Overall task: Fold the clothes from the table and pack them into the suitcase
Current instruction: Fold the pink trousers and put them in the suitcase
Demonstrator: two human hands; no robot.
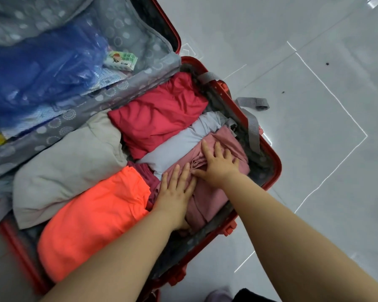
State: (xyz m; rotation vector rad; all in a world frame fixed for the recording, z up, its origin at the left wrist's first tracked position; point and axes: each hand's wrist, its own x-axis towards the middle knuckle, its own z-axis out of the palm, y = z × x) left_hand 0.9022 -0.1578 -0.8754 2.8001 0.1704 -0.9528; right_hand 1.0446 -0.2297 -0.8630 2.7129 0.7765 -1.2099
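Clothes fill the open red suitcase (pixel 275 164), which lies on a pale tiled floor (pixel 314 127). Both hands press flat on a folded dusty-pink garment (pixel 207 201). The left hand (pixel 175 194) and right hand (pixel 219 165) lie side by side, fingers (pixel 176 174) straight and slightly spread, holding nothing.

Just beyond the fingers lies a pale grey garment (pixel 175 147), then a red garment (pixel 159 118). Left of the fingers are an orange garment (pixel 92 219) and a beige garment (pixel 68 162). Farther beyond, the lid half holds a blue plastic bag (pixel 37 68) and a small packet (pixel 121 60). Right of the fingers, a grey strap (pixel 254 131) hangs over the rim.

Packing looks well advanced, with this half nearly full. The surface the clothes come from is out of view, so whether more wait there cannot be told.
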